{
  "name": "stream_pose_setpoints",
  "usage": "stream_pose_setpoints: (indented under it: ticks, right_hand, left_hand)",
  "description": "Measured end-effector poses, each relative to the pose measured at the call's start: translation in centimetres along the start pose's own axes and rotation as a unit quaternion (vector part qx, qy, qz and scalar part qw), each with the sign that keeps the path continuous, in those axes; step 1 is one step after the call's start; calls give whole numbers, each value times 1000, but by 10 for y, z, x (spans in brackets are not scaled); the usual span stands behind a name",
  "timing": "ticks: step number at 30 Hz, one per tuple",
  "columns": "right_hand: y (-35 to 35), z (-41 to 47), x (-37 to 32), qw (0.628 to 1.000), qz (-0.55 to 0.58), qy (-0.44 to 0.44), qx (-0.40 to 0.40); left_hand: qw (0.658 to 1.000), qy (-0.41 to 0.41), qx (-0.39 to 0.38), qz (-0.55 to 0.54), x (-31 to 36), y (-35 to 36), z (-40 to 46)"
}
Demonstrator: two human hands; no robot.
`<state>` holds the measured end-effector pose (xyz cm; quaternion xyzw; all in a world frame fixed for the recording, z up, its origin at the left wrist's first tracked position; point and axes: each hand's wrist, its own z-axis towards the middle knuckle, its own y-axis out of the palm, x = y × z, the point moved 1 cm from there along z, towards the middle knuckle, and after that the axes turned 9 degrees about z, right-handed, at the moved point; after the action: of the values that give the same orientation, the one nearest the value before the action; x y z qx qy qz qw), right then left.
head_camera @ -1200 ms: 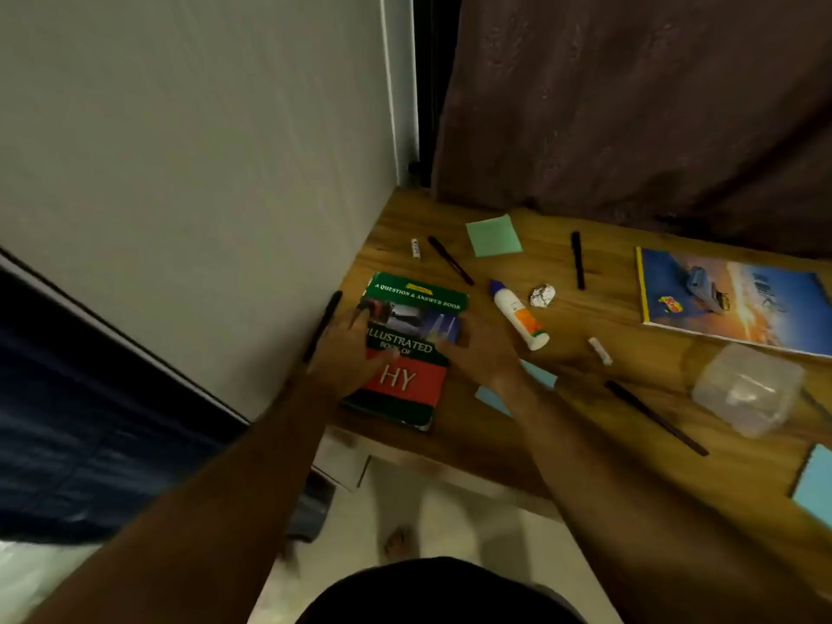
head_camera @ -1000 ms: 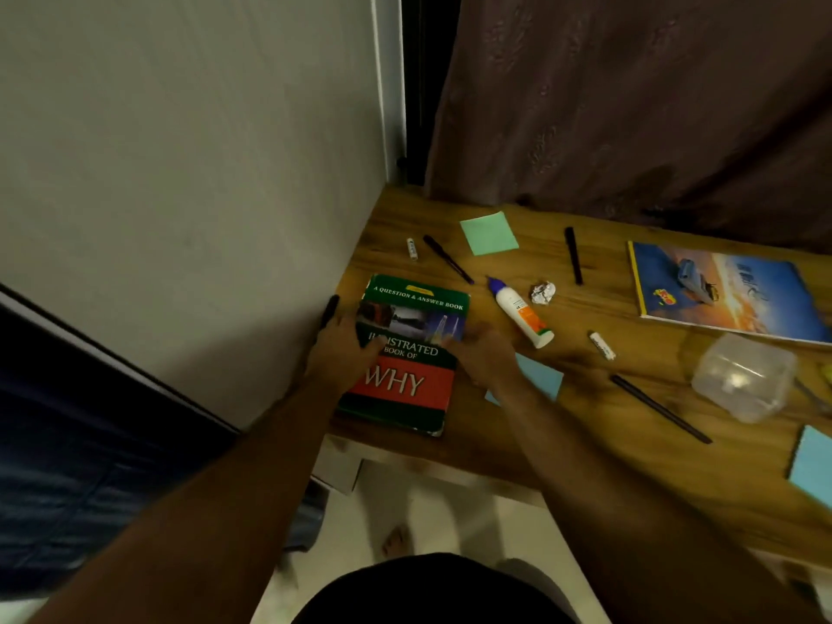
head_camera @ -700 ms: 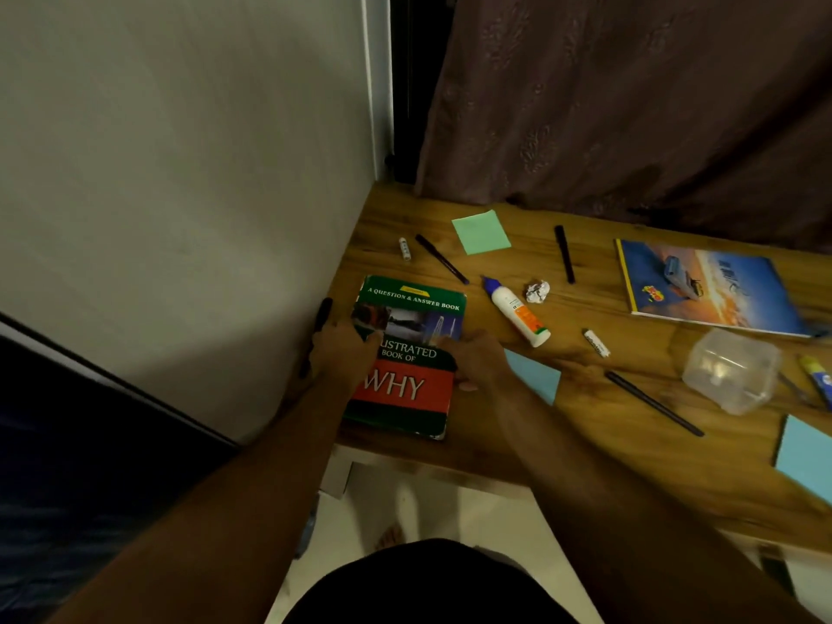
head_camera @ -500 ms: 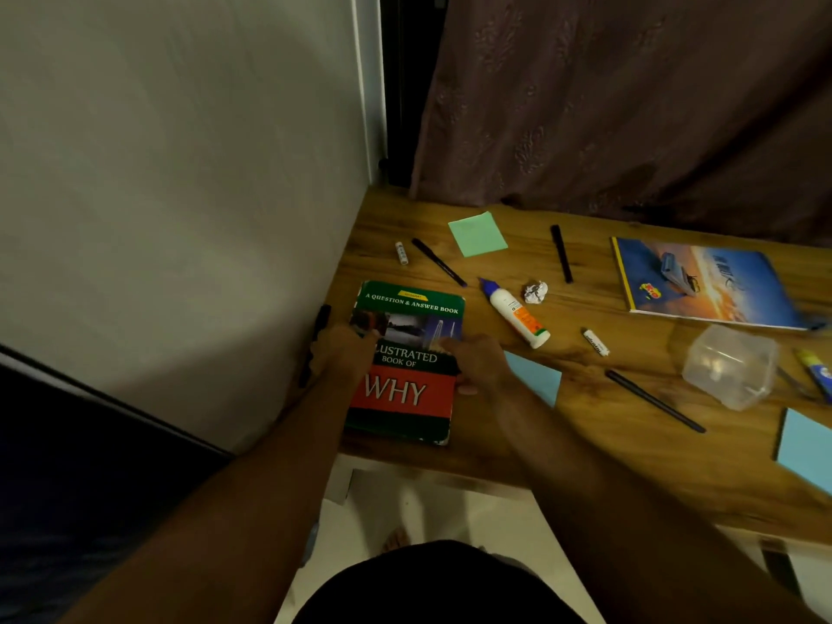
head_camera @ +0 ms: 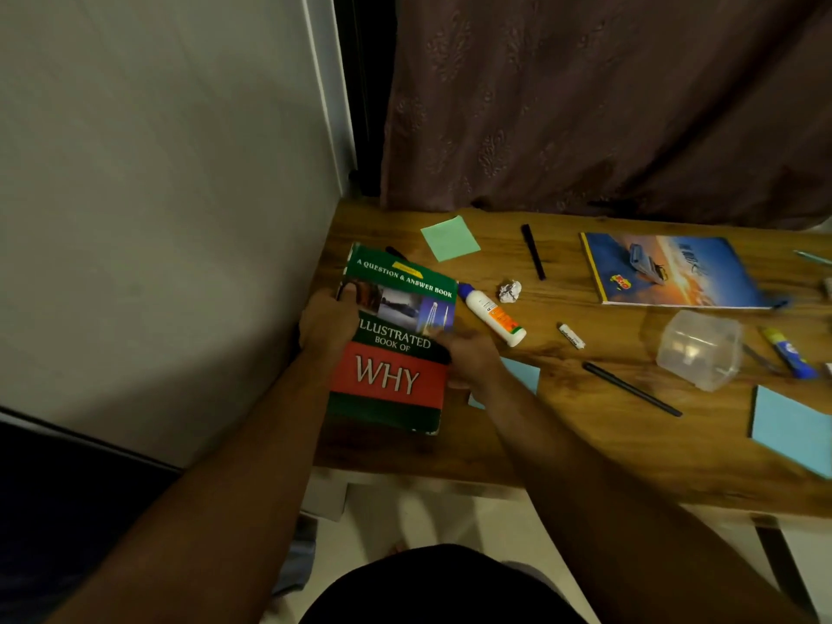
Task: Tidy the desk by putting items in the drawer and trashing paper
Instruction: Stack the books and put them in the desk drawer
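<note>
Green and red on its cover, the book (head_camera: 396, 340) is gripped by both hands at the desk's (head_camera: 585, 443) left end, its far edge seemingly tilted up off the wood, probably because a volume this broad is steadier carried from two sides on its way to the drawer, which is out of view. The left hand (head_camera: 326, 328) clamps the spine side at nine o'clock, thumb hooked over the cover and fingers hidden beneath. The right hand (head_camera: 470, 355) pinches the opposite edge at three o'clock, fingers curled under. Both forearms reach forward from the lower frame, converging on the book with wrists roughly level.

Loose items lie scattered to the right, likely awaiting their turn: a glue bottle (head_camera: 493, 315) just beside the book at two o'clock, a crumpled paper ball (head_camera: 509, 291) beyond it, a green sticky note (head_camera: 450, 238) at twelve, a black pen (head_camera: 533, 252), a blue magazine (head_camera: 666, 272) and a clear plastic box (head_camera: 698, 349) well apart at three o'clock.
</note>
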<state>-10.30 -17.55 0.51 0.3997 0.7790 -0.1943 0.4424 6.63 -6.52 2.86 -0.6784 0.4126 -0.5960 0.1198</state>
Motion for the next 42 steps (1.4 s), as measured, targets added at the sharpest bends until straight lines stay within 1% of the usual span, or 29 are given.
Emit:
stream_pose_setpoints:
  ticks: [4,7,11,14,18,24,27,31,38,42]
  right_hand:
    - [-19,-3,-23,998,48,-42,28]
    - [-46,-8,-38,994,92,-33,42]
    - [-101,-17,-54,989,125,-33,69]
    - [-150,-27,-63,985,152,-34,80]
    - [-216,-44,-70,974,198,-42,98]
    - [-300,-58,-70,969,217,-55,104]
    - [-321,-60,-73,963,243,-67,96]
    - [-338,-57,-79,963,256,-53,69]
    - [-358,-35,-94,953,279,-76,93]
    - [-368,-19,-106,954,269,-69,111]
  left_hand:
    - [998,16,-17,-63,31,7,-6]
    - [996,27,-29,-80,59,23,-21]
    - [991,41,-51,-115,99,57,-44]
    - [991,59,-83,-90,133,90,-62]
    - [987,116,-108,-27,180,137,-92]
    - [971,196,-108,80,245,197,-128]
    - [964,214,-108,114,271,214,-138]
    - [960,220,-116,127,294,230,-138]
    - [951,244,-120,148,319,263,-119]
    - [949,241,-150,140,337,285,-102]
